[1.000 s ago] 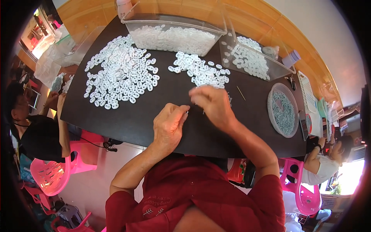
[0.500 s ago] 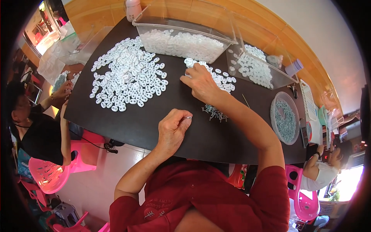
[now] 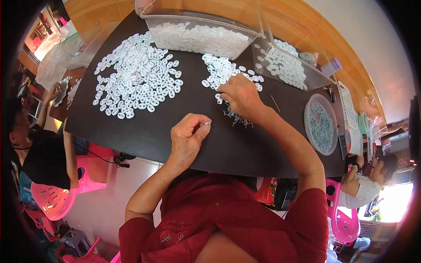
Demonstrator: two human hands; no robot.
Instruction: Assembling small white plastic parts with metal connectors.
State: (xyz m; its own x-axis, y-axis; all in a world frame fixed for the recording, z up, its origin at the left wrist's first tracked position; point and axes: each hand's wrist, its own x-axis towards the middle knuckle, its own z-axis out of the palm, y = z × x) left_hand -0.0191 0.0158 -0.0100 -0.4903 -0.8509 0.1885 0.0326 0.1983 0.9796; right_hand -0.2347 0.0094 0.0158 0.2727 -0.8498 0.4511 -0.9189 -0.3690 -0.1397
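Note:
My left hand (image 3: pixel 186 136) is held over the near part of the dark table, thumb and forefinger pinched on a small white piece (image 3: pixel 207 123), mostly hidden by the fingers. My right hand (image 3: pixel 241 96) hovers between a small heap of white two-hole oval pieces (image 3: pixel 217 69) and a little pile of grey-blue screws (image 3: pixel 237 117). Its fingers are curled together, and a white oval piece (image 3: pixel 219 99) shows just under the fingertips. What they grip is hidden. A much larger heap of the same ovals (image 3: pixel 140 74) spreads over the left of the table.
Clear plastic bins (image 3: pixel 197 37) of white pieces line the back. At right are a round tub (image 3: pixel 322 125) of screws, a thin stick (image 3: pixel 275 103) and a purple-lidded container (image 3: pixel 331 66). One person (image 3: pixel 46 144) sits at left, another (image 3: pixel 364 184) at right.
My right hand has drawn back from the small oval heap toward the screw pile, uncovering more of the heap. My left hand keeps its pinch. The whole view has shifted slightly.

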